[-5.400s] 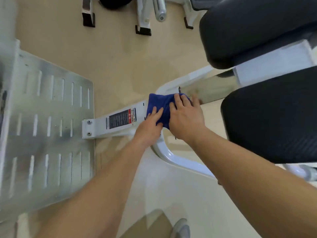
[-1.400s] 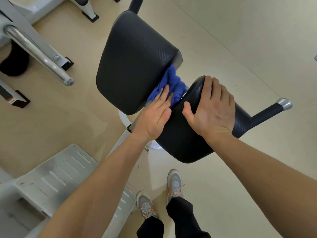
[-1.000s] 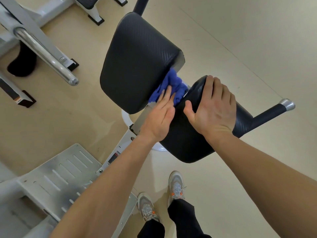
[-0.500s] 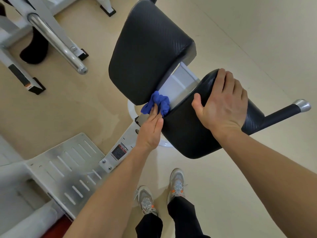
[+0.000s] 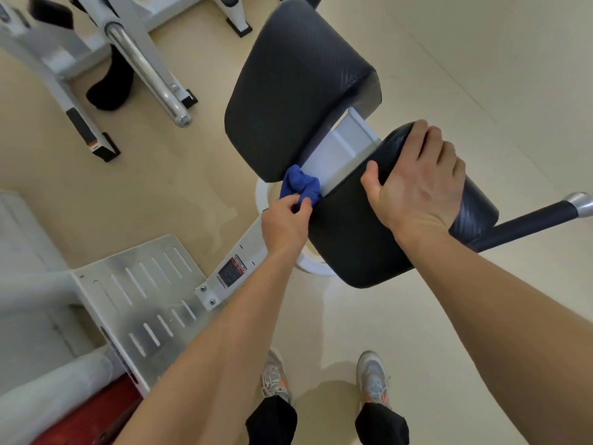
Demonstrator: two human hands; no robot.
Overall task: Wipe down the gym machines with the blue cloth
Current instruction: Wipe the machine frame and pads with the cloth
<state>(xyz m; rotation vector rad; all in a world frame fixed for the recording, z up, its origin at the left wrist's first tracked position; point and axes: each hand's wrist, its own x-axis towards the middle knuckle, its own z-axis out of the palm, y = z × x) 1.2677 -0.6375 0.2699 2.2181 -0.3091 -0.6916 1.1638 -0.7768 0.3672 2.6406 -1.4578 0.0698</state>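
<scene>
The left hand pinches the blue cloth, with the fingers and thumb curled onto its near side. The cloth is bunched into a wad and sits in the gap between the two black pads, at the 10 o'clock corner of the near pad. It touches that pad and the lower edge of the far pad. A strip of white frame shows between the pads, running from the cloth toward 1 o'clock.

The right hand lies palm-down on the near pad, at 3 o'clock from the cloth. Its fingers are stretched over the pad's far edge and its thumb is spread apart, clamping nothing.

A dark handle with a silver tip sticks out from the near pad toward 3 o'clock. At 8 o'clock from the left hand, a slotted metal foot plate joins a white beam bearing a red-and-black label. A chrome bar stands at 10 o'clock in the view. Two grey shoes rest on the beige floor at 6 o'clock.
</scene>
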